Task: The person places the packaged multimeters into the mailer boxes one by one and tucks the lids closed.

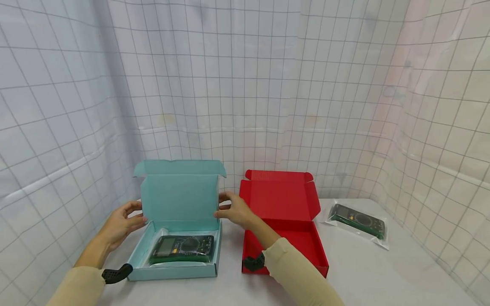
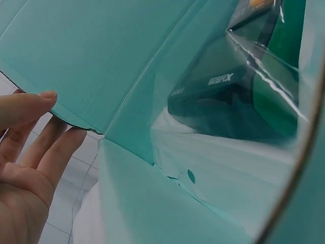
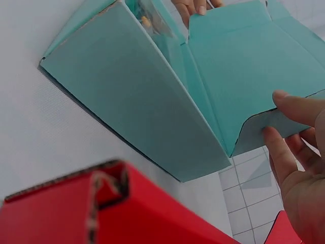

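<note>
A teal cardboard box (image 1: 172, 273) stands with its lid (image 1: 180, 197) raised. My left hand (image 1: 121, 221) holds the lid's left edge, thumb on the inner face and fingers behind, as the left wrist view shows. At the lid's right edge, my right hand (image 1: 235, 210) pinches the side flap (image 3: 277, 129) between thumb and fingers. Inside the box lies a black and green multimeter (image 1: 183, 247), wrapped in a clear plastic bag (image 2: 203, 122). Part of that multimeter also shows beside the box wall in the right wrist view.
Right of the teal box sits an open red box (image 1: 302, 238), its lid (image 1: 279, 197) leaning back; my right forearm passes over it. A second bagged multimeter (image 1: 357, 219) lies on the white table (image 1: 367, 272) farther right. A grid-patterned curtain (image 1: 260, 85) surrounds the table.
</note>
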The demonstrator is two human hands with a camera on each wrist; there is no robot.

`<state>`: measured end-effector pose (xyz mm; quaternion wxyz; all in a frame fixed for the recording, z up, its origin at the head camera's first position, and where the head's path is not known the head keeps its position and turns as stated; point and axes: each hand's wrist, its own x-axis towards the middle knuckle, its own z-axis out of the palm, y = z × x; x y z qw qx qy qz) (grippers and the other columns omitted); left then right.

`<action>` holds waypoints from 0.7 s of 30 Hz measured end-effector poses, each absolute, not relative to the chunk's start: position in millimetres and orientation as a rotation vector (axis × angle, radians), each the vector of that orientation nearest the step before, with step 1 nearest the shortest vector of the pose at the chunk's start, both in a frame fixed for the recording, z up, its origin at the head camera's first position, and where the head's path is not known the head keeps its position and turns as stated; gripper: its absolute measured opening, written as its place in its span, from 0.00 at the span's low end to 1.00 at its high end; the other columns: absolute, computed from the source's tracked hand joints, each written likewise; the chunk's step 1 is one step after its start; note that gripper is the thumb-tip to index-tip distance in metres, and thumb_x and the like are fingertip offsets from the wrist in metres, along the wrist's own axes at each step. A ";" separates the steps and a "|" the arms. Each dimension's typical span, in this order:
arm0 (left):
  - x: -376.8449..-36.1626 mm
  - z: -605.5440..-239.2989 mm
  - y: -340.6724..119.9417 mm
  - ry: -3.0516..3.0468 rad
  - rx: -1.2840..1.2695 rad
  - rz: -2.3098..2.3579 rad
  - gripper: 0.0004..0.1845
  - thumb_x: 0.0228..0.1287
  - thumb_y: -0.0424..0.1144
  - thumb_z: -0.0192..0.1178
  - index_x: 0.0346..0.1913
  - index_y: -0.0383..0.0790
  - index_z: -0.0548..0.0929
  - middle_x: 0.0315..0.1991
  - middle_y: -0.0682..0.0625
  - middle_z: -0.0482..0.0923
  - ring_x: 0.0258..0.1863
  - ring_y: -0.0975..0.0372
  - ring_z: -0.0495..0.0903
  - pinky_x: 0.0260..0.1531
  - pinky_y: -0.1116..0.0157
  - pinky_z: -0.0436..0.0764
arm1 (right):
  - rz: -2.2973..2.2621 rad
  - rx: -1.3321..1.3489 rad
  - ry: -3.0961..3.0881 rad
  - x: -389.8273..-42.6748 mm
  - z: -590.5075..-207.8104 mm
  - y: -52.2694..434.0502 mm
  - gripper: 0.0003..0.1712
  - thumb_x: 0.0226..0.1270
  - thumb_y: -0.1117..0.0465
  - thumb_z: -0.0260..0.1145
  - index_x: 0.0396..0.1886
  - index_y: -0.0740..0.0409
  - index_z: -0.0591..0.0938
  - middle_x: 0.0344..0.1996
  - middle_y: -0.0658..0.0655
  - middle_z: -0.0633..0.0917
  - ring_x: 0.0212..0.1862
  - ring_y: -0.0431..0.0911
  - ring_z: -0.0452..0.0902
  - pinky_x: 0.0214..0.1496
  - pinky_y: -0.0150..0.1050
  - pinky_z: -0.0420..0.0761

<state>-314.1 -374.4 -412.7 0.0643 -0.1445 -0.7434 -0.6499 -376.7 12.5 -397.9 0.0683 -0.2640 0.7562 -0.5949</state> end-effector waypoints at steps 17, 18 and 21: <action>-309.8 -418.4 -378.8 -2.322 -0.435 -1.944 0.31 0.70 0.25 0.65 0.69 0.23 0.61 0.60 0.53 0.70 0.52 0.68 0.81 0.50 0.66 0.84 | -1.694 -0.861 2.375 -373.3 -400.4 13.2 0.31 0.60 0.63 0.80 0.61 0.51 0.77 0.56 0.50 0.81 0.59 0.56 0.80 0.52 0.48 0.86; -309.1 -419.6 -379.1 -2.332 -0.424 -1.947 0.32 0.70 0.25 0.65 0.70 0.23 0.61 0.61 0.54 0.69 0.53 0.69 0.80 0.50 0.66 0.84 | -1.684 -0.868 2.384 -372.7 -400.6 13.2 0.31 0.60 0.63 0.80 0.61 0.50 0.77 0.56 0.50 0.81 0.59 0.56 0.80 0.52 0.48 0.86; -307.5 -422.1 -380.1 -2.361 -0.436 -1.931 0.34 0.70 0.26 0.65 0.72 0.23 0.60 0.63 0.55 0.68 0.55 0.72 0.78 0.51 0.67 0.83 | -1.669 -0.885 2.405 -370.7 -400.2 13.2 0.31 0.59 0.63 0.81 0.60 0.50 0.77 0.55 0.50 0.81 0.58 0.56 0.81 0.51 0.48 0.87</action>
